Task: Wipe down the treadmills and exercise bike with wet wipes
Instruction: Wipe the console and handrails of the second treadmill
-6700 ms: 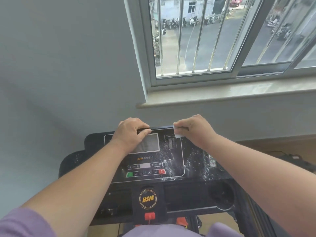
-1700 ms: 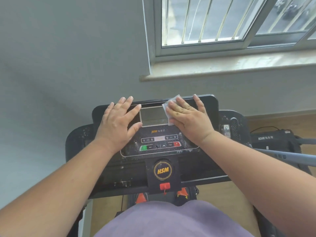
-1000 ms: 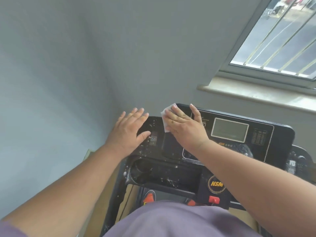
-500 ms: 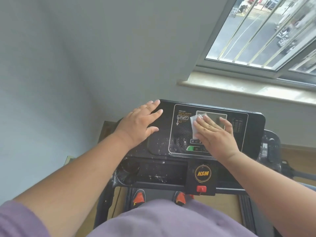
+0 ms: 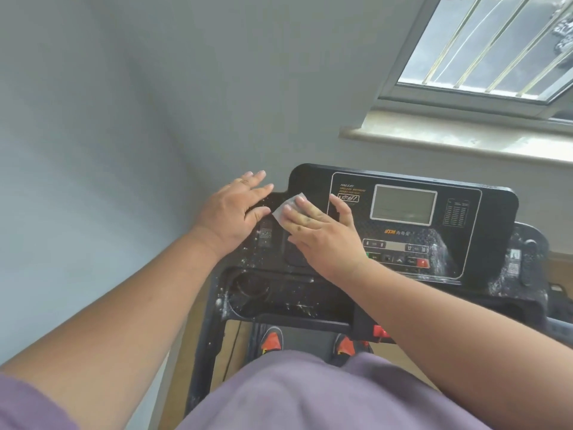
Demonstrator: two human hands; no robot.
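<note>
A black treadmill console [image 5: 483, 218] with a grey display and a row of buttons fills the middle of the view, speckled with white dust at its left and right sides. My right hand [image 5: 322, 231] lies flat with straight fingers on a white wet wipe [image 5: 282, 210], pressing it against the left part of the console. Only the wipe's upper left corner shows beyond my fingertips. My left hand [image 5: 235, 212] rests flat on the console's left wing, its thumb close to the wipe.
A cup-holder recess [image 5: 251, 287] sits below my left hand. A grey wall is close on the left and behind. A windowsill [image 5: 465, 141] and barred window are at upper right. Wooden floor and the treadmill belt show below.
My right hand has slid the wipe left, off the display area onto the console's left part. My left hand shifted slightly left toward the console's edge.
</note>
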